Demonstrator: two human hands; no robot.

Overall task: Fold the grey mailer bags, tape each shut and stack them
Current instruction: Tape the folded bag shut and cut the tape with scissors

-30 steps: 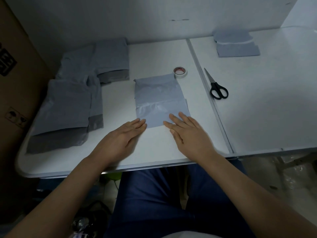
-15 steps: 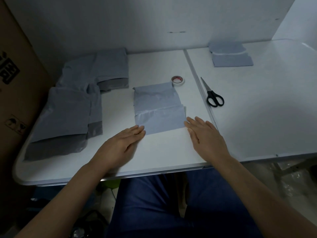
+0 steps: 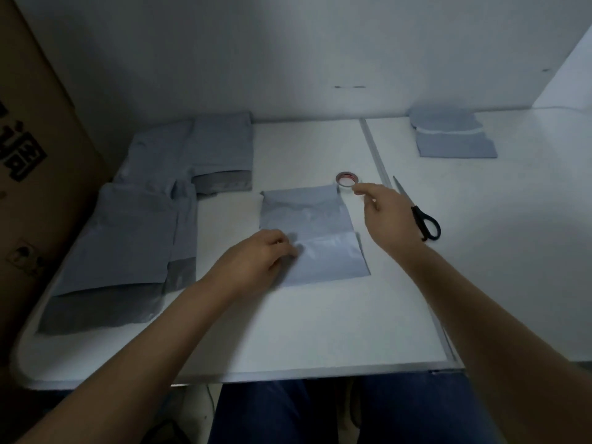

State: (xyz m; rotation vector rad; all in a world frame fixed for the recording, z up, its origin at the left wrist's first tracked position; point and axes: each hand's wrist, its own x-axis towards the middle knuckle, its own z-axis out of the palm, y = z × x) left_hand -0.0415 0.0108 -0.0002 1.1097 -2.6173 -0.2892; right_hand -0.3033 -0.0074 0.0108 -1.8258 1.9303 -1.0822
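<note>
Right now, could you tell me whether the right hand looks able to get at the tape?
Probably yes: the right hand has its fingers right at the tape, with nothing between them.

Printed matter, head view:

1. Cardboard box (image 3: pixel 38 149), standing at the left edge of the white table (image 3: pixel 314 331): heavy black block characters printed on its side face, cut off by the frame edge and too dark and partial to read as any word or brand.
2. Same box, lower on the side: a small square handling pictogram, its symbol not legible.
3. Tape roll (image 3: pixel 347 179): a reddish inner ring, with no lettering that can be made out.

No other text, label, number or sign shows on the table, the grey mailer bags (image 3: pixel 128 238) or the wall.
</note>
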